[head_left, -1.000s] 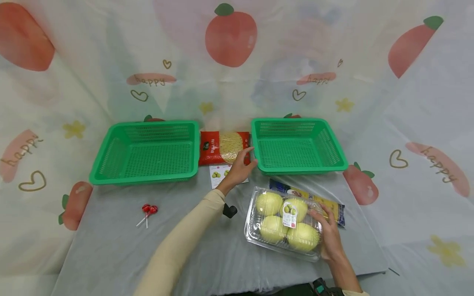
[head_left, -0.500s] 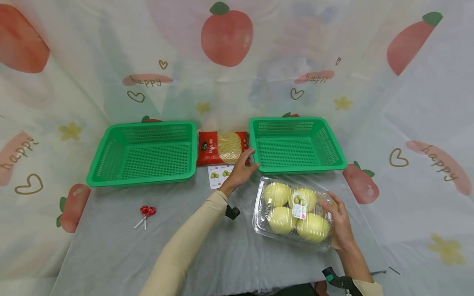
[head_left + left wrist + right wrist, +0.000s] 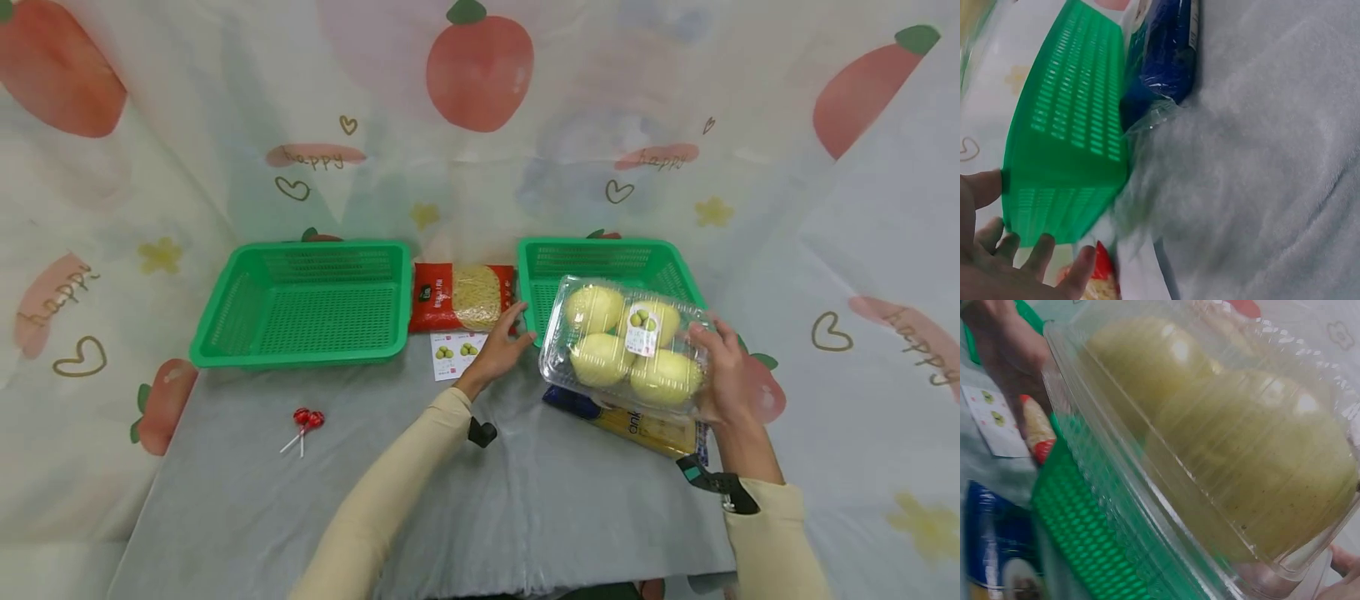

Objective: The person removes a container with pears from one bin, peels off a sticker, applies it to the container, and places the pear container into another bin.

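Note:
My right hand (image 3: 729,379) grips the right end of a clear plastic box of fruit (image 3: 630,343). Several large pale yellow-green fruits show through its lid, which bears a white label. The box is held tilted, overlapping the front of the right green basket (image 3: 600,242) in the head view. At that basket's left front corner is my left hand (image 3: 498,354), fingers spread and fairly straight, with fingertips at the basket's side in the left wrist view (image 3: 1035,262). Below the box lies a blue and yellow pasta packet (image 3: 637,427), partly covered in the head view.
Another green basket (image 3: 300,364) stands at the back left. Between the baskets lie a red bag of pale pasta (image 3: 472,297) and a white sheet with fruit pictures (image 3: 454,353). Two red lollipops (image 3: 309,419) lie on the grey cloth (image 3: 450,533) at the left.
My right hand has carried the fruit box away from me, from above the front of the table to the right basket, uncovering more of the pasta packet. The left hand stays by the basket corner.

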A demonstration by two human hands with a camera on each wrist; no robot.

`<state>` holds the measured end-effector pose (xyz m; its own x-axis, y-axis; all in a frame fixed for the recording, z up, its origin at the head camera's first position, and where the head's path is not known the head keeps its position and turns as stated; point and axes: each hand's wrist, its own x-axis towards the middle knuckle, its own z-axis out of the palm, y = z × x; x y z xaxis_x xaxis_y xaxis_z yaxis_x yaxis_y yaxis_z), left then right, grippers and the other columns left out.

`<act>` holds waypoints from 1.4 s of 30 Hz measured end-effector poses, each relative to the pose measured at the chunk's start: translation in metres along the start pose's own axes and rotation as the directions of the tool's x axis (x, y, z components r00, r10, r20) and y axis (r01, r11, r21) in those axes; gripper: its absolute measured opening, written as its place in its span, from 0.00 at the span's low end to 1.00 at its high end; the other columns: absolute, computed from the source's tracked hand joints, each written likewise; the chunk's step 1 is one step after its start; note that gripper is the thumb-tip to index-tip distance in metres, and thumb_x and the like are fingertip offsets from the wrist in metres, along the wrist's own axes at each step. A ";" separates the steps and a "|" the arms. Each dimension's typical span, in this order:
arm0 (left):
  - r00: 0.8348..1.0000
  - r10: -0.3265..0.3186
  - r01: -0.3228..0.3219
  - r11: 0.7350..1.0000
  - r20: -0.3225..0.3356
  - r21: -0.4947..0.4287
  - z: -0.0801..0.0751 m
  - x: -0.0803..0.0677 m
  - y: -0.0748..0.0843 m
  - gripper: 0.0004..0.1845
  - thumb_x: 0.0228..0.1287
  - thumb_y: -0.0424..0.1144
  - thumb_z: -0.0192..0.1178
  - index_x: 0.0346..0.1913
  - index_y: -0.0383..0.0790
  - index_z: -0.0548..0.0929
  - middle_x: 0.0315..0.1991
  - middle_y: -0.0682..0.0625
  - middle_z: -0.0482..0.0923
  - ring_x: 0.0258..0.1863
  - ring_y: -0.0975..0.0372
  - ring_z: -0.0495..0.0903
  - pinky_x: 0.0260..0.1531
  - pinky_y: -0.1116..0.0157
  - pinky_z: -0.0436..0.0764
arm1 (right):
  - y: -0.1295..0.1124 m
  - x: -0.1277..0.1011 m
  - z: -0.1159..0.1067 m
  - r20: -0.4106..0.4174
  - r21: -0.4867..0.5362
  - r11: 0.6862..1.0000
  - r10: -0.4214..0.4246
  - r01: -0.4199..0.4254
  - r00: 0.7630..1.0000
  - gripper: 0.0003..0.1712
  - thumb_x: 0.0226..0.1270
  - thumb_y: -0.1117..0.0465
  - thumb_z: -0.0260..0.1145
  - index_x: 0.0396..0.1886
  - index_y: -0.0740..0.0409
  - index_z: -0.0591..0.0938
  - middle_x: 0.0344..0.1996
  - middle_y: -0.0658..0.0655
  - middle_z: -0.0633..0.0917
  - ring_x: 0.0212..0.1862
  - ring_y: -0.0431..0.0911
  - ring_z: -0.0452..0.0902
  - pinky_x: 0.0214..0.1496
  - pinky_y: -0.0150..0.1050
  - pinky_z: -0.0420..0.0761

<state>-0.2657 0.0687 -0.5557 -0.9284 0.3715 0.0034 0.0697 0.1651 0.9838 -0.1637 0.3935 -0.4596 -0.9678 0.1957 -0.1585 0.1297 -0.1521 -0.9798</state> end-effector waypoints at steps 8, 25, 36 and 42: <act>1.000 -0.022 0.022 1.000 -0.001 0.019 0.009 -0.003 0.003 0.35 0.83 0.42 0.56 0.86 0.47 0.56 0.86 0.47 0.50 0.83 0.46 0.57 0.77 0.44 0.65 | -0.044 0.071 0.005 -0.156 -0.119 0.991 0.043 -0.062 0.987 0.53 0.72 0.38 0.69 0.85 0.35 0.48 0.77 0.56 0.63 0.72 0.50 0.65 0.65 0.47 0.74; 0.999 -0.043 0.042 0.992 -0.002 0.118 0.004 0.000 0.008 0.35 0.84 0.42 0.55 0.86 0.47 0.54 0.87 0.47 0.48 0.83 0.49 0.57 0.77 0.47 0.66 | -0.014 0.148 0.035 -0.123 -0.392 0.900 0.151 -0.188 0.981 0.63 0.68 0.30 0.67 0.83 0.46 0.37 0.83 0.69 0.45 0.72 0.64 0.66 0.37 0.34 0.80; 0.998 -0.065 0.066 0.994 -0.004 0.089 0.009 0.005 0.012 0.35 0.84 0.42 0.55 0.86 0.48 0.55 0.87 0.47 0.48 0.82 0.46 0.59 0.75 0.45 0.68 | -0.009 0.180 0.023 -0.167 -0.454 0.831 0.275 -0.321 0.947 0.53 0.63 0.28 0.72 0.78 0.49 0.65 0.78 0.59 0.63 0.76 0.59 0.67 0.55 0.43 0.82; 0.996 -0.091 0.092 0.992 -0.020 0.082 0.009 0.005 0.011 0.35 0.83 0.43 0.56 0.86 0.52 0.57 0.87 0.50 0.49 0.83 0.49 0.56 0.77 0.45 0.66 | -0.010 0.184 0.020 -0.166 -0.516 0.782 0.308 -0.348 0.937 0.64 0.63 0.26 0.70 0.85 0.56 0.55 0.65 0.54 0.66 0.53 0.48 0.69 0.45 0.38 0.82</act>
<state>-0.2666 0.0806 -0.5461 -0.9381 0.3364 -0.0821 0.0137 0.2730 0.9619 -0.3471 0.4115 -0.4760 -0.8310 0.2970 -0.4704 0.5501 0.3128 -0.7743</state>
